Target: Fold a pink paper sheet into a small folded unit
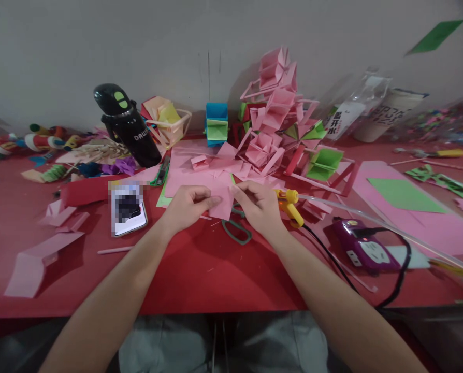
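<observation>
**Both hands on a pink paper square**

I am holding a small pink paper piece (pixel 221 203) between my two hands, just above the red surface (pixel 200 274). My left hand (pixel 187 206) is pinching its left edge, thumb and fingertips closed on the paper. My right hand (pixel 258 203) is gripping the opposite edge in the same way, fingers curled over the top corner.

Just under and beyond my right hand, green-handled scissors (pixel 237 230) are lying flat on the surface, partly hidden by the paper. Just right of that hand, a yellow glue gun (pixel 289 204) is resting, its black cord running toward a purple power strip (pixel 365 251) farther right.

To the left of my left hand, a phone (pixel 128 210) is lying face up. Beyond it a black bottle (pixel 128 127) is standing tilted. Straight ahead of both hands, loose pink sheets (pixel 200 173) are spreading out, and behind them a heap of folded pink and green paper shapes (pixel 278 119) is piling up toward the wall. Far right of my right hand, a green sheet (pixel 404 194) is lying on a larger pink one.
</observation>
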The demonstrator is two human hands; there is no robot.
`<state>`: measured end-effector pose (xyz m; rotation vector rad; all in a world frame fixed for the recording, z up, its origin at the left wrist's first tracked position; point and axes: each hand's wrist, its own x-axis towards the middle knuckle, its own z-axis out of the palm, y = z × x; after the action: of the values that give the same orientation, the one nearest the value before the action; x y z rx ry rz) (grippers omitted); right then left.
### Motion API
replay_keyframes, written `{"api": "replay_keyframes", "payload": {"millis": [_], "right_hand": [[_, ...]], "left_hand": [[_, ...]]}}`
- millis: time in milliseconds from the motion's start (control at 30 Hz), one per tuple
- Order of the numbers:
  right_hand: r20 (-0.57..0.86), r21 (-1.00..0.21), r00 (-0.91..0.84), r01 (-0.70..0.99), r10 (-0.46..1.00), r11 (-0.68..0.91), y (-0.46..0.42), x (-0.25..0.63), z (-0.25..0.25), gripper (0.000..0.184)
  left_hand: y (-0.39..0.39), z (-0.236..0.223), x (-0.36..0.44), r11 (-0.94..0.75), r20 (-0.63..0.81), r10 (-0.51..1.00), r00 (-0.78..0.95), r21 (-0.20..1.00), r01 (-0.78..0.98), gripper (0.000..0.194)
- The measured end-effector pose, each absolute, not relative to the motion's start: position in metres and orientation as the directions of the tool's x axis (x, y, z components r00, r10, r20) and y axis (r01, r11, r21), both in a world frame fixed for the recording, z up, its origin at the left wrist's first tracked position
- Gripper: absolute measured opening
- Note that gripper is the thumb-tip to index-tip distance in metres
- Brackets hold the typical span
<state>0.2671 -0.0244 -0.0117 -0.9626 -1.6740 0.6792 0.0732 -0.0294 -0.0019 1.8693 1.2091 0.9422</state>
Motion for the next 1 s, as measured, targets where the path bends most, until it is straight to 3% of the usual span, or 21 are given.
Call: {"api": "replay_keyframes", "payload": {"millis": [200, 433, 767, 1000], "right_hand": [[0.538, -0.785, -0.116, 0.293, 0.835, 0.546, -0.024, 0.270, -0.014, 0.018], [0.644, -0.683, -0.180, 0.302, 0.744, 0.665, -0.024, 0.273, -0.018, 0.016], [0.686, -0.634, -0.194, 0.314, 0.701, 0.707, -0.025, 0.271, -0.021, 0.018], [0.632, -0.706, -0.096, 0.337, 0.769, 0.622, -0.025, 0.270, -0.017, 0.016]], "left_hand": [[-0.030, -0.002, 0.074, -0.338, 0.229, 0.931, 0.283, 0.835, 0.435, 0.042], [-0.029, -0.013, 0.072, -0.330, 0.273, 0.943, 0.193, 0.846, 0.418, 0.015], [-0.025, -0.019, 0.069, -0.376, 0.295, 0.926, 0.235, 0.764, 0.524, 0.015], [-0.026, -0.015, 0.072, -0.420, 0.326, 0.907, 0.267, 0.738, 0.527, 0.020]]}}
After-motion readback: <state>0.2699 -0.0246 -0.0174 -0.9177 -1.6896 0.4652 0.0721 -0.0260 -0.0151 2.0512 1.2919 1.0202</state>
